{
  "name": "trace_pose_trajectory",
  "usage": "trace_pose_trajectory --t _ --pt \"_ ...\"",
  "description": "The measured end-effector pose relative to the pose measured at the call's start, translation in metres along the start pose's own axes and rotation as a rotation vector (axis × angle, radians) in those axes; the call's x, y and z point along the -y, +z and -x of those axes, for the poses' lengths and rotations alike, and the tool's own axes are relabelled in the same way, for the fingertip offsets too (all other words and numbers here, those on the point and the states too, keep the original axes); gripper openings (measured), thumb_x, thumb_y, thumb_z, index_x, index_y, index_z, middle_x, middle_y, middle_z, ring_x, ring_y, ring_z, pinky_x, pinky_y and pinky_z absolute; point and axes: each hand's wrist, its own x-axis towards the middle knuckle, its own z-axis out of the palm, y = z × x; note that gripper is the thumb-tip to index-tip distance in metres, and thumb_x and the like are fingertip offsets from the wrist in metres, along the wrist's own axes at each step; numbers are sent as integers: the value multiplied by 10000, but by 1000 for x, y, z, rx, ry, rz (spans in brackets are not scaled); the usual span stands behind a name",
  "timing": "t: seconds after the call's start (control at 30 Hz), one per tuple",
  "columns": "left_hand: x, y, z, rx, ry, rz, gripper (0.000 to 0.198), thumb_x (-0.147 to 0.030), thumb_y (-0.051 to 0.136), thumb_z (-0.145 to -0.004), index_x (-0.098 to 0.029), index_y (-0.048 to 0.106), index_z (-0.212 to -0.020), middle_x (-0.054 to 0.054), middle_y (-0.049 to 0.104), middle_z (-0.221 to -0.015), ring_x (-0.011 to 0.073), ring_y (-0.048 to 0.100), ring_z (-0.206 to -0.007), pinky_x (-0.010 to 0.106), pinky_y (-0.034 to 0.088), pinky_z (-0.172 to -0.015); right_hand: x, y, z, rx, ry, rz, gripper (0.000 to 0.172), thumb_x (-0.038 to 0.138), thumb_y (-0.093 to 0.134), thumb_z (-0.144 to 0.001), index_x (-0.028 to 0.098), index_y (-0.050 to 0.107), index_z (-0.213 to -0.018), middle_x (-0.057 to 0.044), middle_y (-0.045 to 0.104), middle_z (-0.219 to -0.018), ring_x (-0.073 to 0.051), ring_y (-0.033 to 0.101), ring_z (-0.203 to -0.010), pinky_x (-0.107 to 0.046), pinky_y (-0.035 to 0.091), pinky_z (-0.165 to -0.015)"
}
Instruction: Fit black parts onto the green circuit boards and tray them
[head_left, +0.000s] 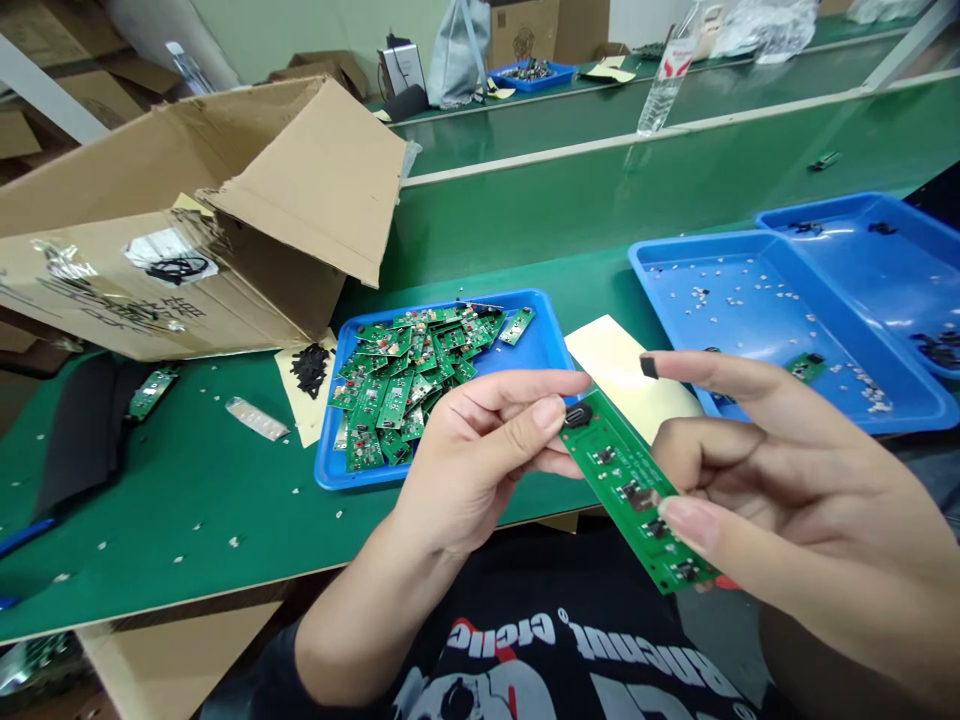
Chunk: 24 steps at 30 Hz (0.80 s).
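A green circuit board is held tilted in front of my chest, with several small black parts on its face. My left hand pinches its upper end, thumb beside an oval black part. My right hand grips the lower end, the thumb lying on the board's face. On the tip of my raised right index finger sits a small black piece. Behind my left hand, a blue tray holds a heap of similar green boards.
Blue trays with small white and black bits stand at right. A large open cardboard box is at left, near black pieces on yellow paper. Another yellow paper lies behind my hands. A water bottle stands on the ledge.
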Motion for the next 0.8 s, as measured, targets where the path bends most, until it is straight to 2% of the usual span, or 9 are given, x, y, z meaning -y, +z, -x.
trace_pose_trajectory --t 0.23,0.4,0.6,0.8 --pt "8 0 3 -35 118 -79 101 -312 743 -814 -265 788 -892 -62 749 -730 25 683 -632 49 544 -583 -5 0 0 -33 12 -28 481 171 676 -828 394 553 -1236 78 554 -648 -48 507 -445 -117 444 -392" --pt "10 0 6 -25 241 -232 207 -170 752 -797 -285 778 -967 -67 706 -688 -1 623 -608 39 519 -646 -5 -1 0 -27 -4 4 490 165 662 -840 398 537 -1251 80 553 -648 -52 546 -490 -114 474 -437" --pt "11 0 4 -14 241 -240 237 -115 705 -815 -300 781 -943 -70 685 -657 5 614 -590 67 528 -662 -1 3 4 -58 21 60 477 167 641 -857 383 518 -1265 68 519 -651 -71 531 -481 -162 467 -422" --pt "12 -1 -1 -88 261 -356 249 -110 719 -776 -309 783 -911 -61 659 -657 13 600 -581 70 502 -585 -4 1 2 -89 57 110 447 177 637 -864 365 519 -1253 56 513 -658 -85 551 -497 -194 467 -438"
